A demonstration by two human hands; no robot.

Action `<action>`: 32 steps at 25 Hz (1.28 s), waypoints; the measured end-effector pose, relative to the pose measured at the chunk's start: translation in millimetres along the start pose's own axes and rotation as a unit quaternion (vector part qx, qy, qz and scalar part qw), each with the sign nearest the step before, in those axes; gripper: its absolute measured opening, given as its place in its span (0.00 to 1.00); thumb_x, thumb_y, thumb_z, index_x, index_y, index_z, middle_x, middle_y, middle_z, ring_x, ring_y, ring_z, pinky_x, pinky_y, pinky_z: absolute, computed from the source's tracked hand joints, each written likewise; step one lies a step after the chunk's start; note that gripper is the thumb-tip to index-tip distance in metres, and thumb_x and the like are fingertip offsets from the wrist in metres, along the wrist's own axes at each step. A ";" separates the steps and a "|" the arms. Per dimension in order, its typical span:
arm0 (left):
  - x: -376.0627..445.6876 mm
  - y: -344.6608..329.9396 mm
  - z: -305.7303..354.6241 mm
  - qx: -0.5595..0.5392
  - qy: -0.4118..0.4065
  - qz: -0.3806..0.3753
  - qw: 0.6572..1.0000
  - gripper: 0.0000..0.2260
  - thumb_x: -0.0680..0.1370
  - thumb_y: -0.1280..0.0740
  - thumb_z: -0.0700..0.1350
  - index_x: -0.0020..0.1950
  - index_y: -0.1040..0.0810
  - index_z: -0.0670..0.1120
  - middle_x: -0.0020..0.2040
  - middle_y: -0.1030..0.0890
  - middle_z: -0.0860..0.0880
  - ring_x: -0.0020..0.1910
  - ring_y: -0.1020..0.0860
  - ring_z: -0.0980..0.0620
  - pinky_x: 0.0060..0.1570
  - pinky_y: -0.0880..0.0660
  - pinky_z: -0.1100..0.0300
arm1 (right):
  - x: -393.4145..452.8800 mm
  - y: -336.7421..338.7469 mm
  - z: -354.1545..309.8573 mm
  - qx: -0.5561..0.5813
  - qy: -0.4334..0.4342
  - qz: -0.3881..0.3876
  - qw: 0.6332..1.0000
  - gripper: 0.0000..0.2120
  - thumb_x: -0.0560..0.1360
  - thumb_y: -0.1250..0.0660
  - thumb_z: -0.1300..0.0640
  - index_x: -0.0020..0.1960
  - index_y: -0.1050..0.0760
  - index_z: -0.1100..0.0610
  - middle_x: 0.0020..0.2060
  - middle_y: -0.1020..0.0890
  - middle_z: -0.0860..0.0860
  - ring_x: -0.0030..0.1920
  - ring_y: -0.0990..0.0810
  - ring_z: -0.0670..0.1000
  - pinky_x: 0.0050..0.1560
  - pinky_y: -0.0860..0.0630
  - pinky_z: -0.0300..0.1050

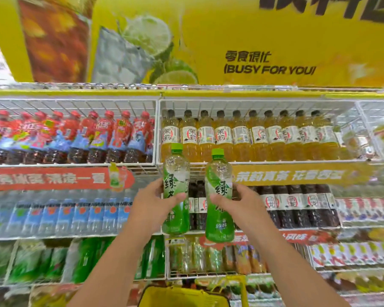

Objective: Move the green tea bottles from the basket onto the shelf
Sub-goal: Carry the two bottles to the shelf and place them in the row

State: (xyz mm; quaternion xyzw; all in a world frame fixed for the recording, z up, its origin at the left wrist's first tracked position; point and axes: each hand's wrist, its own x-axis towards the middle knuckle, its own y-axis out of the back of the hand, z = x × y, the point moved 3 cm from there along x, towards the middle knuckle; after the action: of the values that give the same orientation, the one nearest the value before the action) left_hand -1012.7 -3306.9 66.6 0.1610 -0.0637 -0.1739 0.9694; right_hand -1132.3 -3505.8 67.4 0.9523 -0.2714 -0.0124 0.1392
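- Green-labelled tea bottles, two in number, were held at the centre of the frame, in front of the shelving and clear of any shelf.
- The left bottle [176, 191] stood with its long axis near vertical, green cap up, leaning slightly left at the top.
- The right bottle [219, 197] was likewise upright, cap up, leaning slightly left; the two bottles were just beside each other, not touching.
- The left hand [155, 201] was closed around the left bottle's mid-body, thumb across the label.
- The right hand [242, 203] was wrapped around the right bottle's mid-body in the same manner.
- The yellow basket [182, 295] sat at the bottom centre of the frame, below the forearms.
- White wire shelves [253, 161] filled the background: red-capped bottles [75, 138] upper left, amber tea bottles [253, 136] upper right, dark bottles behind the hands.
- A yellow banner [268, 63] ran across the top of the frame.
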 end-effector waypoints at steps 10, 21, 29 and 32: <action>-92.0 22.1 8.1 -0.016 0.072 0.161 0.984 0.20 0.71 0.22 0.54 0.60 0.21 0.61 0.56 0.19 0.62 0.56 0.22 0.60 0.46 0.28 0.67 | -6.6 -23.2 -15.9 0.009 0.053 -0.165 0.985 0.19 0.69 0.20 0.43 0.57 0.19 0.43 0.49 0.15 0.37 0.49 0.16 0.42 0.50 0.18 0.48; -203.2 185.3 -45.4 0.009 0.120 0.338 0.933 0.39 0.58 0.22 0.66 0.68 0.22 0.57 0.61 0.18 0.58 0.62 0.22 0.59 0.64 0.24 0.48 | -86.4 -203.9 -70.9 0.051 0.087 -0.333 0.937 0.17 0.69 0.20 0.44 0.55 0.19 0.42 0.45 0.14 0.38 0.40 0.17 0.35 0.32 0.26 0.29; -257.6 387.5 -108.3 0.018 0.107 0.383 0.917 0.47 0.57 0.21 0.66 0.73 0.26 0.52 0.67 0.21 0.55 0.66 0.24 0.57 0.67 0.26 0.49 | -168.3 -403.7 -124.2 0.071 0.081 -0.363 0.925 0.14 0.70 0.19 0.49 0.54 0.18 0.45 0.43 0.12 0.42 0.42 0.14 0.42 0.42 0.21 0.41; -269.6 458.6 -126.7 0.007 0.109 0.379 0.919 0.42 0.60 0.20 0.62 0.72 0.24 0.50 0.65 0.22 0.59 0.66 0.25 0.58 0.67 0.27 0.51 | -193.1 -466.5 -149.6 0.086 0.079 -0.370 0.921 0.14 0.70 0.20 0.49 0.54 0.18 0.44 0.43 0.13 0.40 0.40 0.15 0.39 0.38 0.22 0.36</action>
State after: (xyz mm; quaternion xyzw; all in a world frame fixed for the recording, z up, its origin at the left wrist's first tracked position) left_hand -1095.8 -2766.6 82.7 0.1500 -0.0150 0.2255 0.9625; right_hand -1042.4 -2987.0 74.3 0.9910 0.1126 0.0352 0.0631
